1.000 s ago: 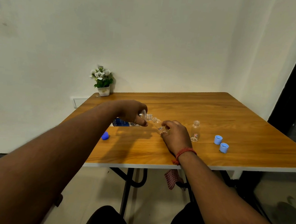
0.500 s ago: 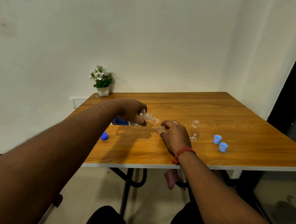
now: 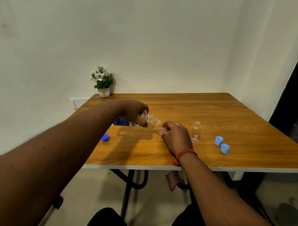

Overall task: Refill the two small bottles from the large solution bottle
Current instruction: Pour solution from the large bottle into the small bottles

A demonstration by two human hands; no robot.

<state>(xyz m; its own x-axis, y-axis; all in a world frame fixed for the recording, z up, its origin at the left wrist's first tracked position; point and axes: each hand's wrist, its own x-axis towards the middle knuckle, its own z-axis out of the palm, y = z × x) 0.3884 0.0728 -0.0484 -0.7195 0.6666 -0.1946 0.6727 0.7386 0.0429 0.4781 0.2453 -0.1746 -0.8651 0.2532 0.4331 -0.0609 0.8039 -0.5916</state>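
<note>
While pouring, unchanged since earlier: 
Small bottles (image 3: 196, 132): two, one tilted in right hand (image 3: 176, 136).
Light-blue caps (image 3: 219, 140): two.
Left hand (image 3: 133, 112): grasping large bottle (image 3: 124, 122).

The left hand (image 3: 133, 112) covers most of the large bottle (image 3: 126, 123), leaving only its neck and a strip of blue label showing. The right hand (image 3: 176, 136) hides the lower part of the tilted small bottle (image 3: 158, 126). Whether liquid flows is too small to tell.
</note>
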